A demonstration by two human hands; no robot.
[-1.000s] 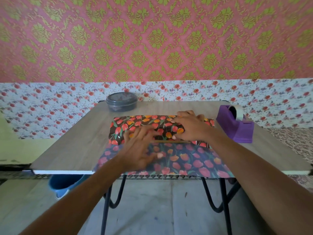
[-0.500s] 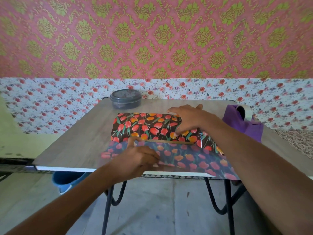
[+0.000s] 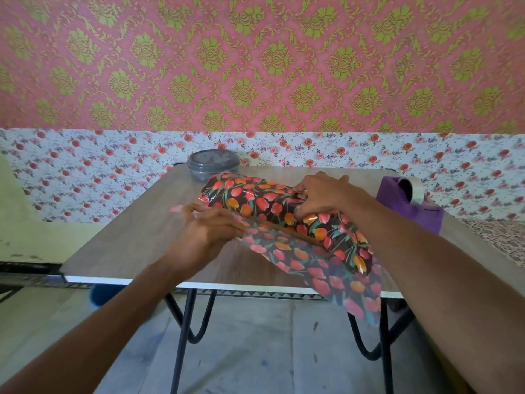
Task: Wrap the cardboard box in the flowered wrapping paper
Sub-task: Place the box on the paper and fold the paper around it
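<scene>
The dark glossy tulip-printed wrapping paper (image 3: 255,200) covers the flat brown cardboard box (image 3: 287,232), which shows one thin edge and lies askew on the surface (image 3: 127,245), the loose flap overhanging the near edge.

A: Which zone of the table (image 3: 119,243) admits a hand?
B: The left part: bare tabletop from near edge to far edge.
A: Obstructions?
B: Far side: grey lidded container (image 3: 213,164), just beside the paper-covered box (image 3: 255,203). Right: purple tape dispenser (image 3: 426,215), partly hidden behind the right forearm (image 3: 440,265). Near right: wrapping paper (image 3: 341,282) overhanging the edge.
</scene>
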